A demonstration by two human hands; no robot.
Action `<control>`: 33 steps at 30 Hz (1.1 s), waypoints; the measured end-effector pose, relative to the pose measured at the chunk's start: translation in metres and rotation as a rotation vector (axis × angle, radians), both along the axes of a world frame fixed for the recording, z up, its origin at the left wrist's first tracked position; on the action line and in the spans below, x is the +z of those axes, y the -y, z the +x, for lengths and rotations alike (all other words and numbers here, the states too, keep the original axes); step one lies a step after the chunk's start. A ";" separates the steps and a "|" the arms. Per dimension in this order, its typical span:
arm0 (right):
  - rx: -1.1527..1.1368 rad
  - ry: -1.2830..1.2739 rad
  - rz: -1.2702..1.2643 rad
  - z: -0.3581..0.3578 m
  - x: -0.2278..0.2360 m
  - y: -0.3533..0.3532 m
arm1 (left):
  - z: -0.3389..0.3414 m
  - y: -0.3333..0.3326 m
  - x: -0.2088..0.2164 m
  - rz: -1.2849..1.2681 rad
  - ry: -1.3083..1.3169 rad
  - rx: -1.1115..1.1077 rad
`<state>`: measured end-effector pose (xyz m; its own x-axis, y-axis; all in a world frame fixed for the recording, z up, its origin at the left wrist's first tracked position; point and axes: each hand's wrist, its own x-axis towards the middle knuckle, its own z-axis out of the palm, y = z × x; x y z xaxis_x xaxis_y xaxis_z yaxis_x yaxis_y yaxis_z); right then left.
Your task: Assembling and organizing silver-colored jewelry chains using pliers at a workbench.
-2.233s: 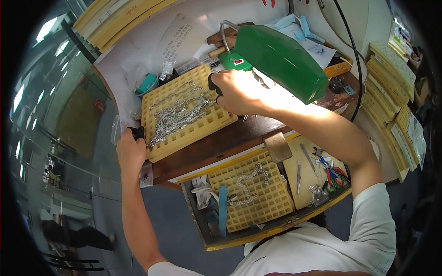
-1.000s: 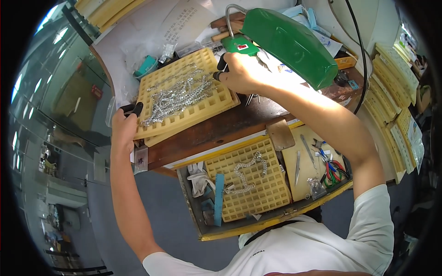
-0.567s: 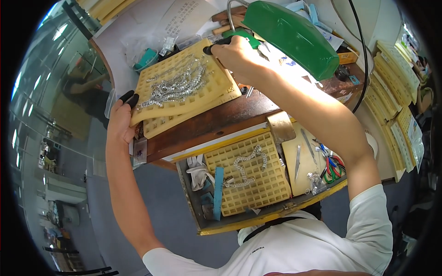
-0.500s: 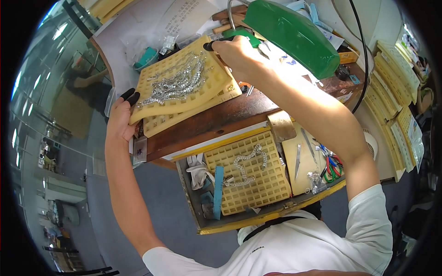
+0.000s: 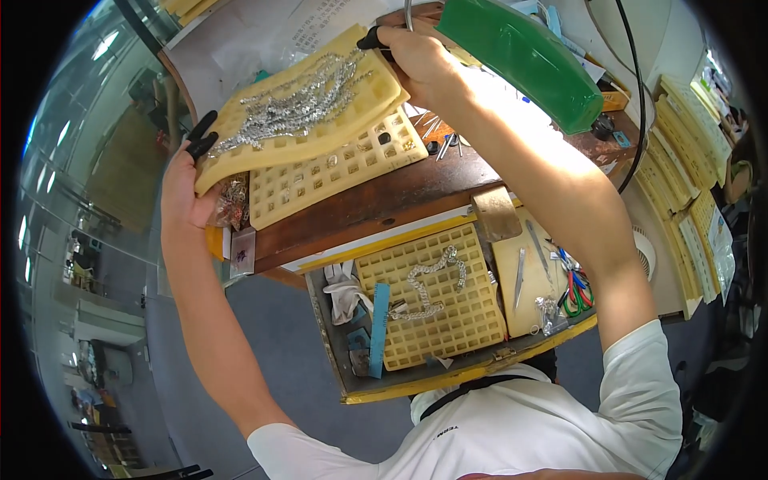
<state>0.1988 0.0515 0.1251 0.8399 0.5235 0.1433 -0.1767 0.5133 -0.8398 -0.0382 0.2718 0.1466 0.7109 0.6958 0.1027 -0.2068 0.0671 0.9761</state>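
Between both hands a bendy yellow tray (image 5: 352, 116) is lifted and tilted, with a heap of silver chains (image 5: 300, 100) on its top. My left hand (image 5: 190, 180), with black covers on its fingertips, grips the tray's left edge. Its far right corner is held by my right hand (image 5: 412, 60), which also wears black finger covers. Underneath, a second yellow tray with square pits (image 5: 316, 186) lies on the brown wooden bench (image 5: 352, 204); small pieces sit in some pits. The lifted tray hides that tray's far part.
A green lamp shade (image 5: 520, 64) hangs at the far right. The pulled-out drawer (image 5: 436, 388) holds a pitted tray with a silver chain (image 5: 416, 280), a blue ruler (image 5: 378, 328), white gloves (image 5: 344, 294), tweezers (image 5: 520, 276) and pliers (image 5: 576, 292). Stacked yellow trays (image 5: 680, 152) stand right.
Both hands have raised the upper tray and shifted it left and away from me. More of the pitted tray beneath now shows.
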 end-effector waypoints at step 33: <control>0.311 -0.211 0.293 -0.094 0.049 0.028 | -0.121 0.025 0.036 -0.099 0.523 -0.364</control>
